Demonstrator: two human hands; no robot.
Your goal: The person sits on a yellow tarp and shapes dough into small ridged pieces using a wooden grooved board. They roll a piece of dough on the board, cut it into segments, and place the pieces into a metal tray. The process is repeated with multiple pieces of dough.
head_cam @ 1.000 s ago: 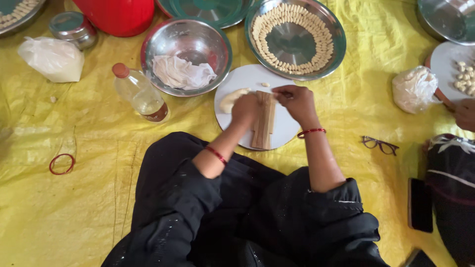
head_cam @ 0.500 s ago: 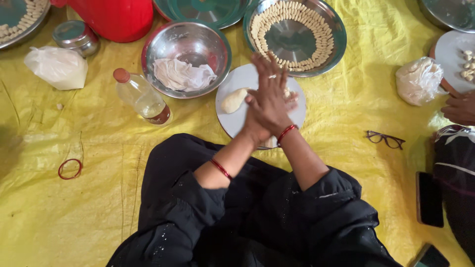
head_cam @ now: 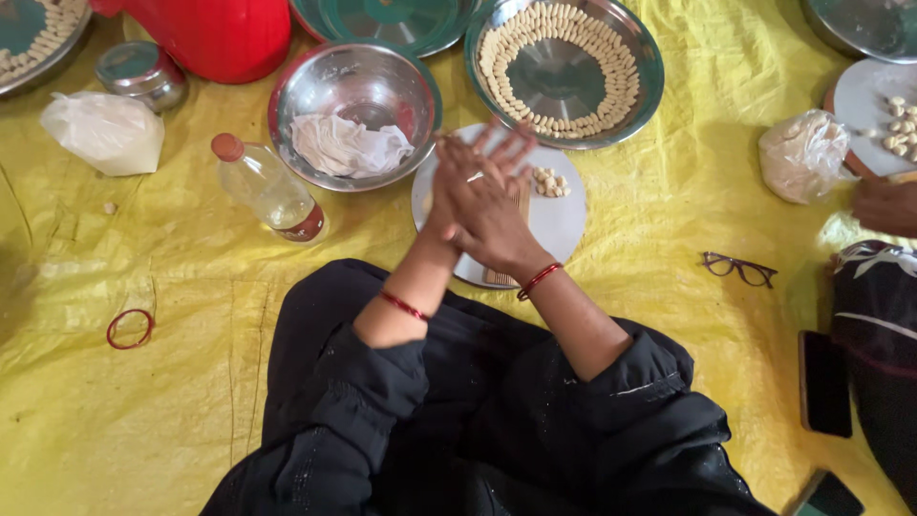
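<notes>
Together, flat hands (head_cam: 482, 196), palm to palm, above white plate (head_cam: 564, 225).

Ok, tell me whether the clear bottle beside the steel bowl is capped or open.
Capped. The clear bottle lies tilted on the yellow sheet with its brown cap on the neck.

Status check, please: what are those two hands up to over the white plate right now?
Left hand and right hand pressed palm to palm above round white plate. Whether dough lies between: hidden. Small pale dough pieces on plate. Nothing obstructing.

A yellow sheet (head_cam: 621, 277) lies under a white plate (head_cam: 559, 225), a red jug (head_cam: 224, 38) and shiny silver bowls (head_cam: 353, 86).
</notes>
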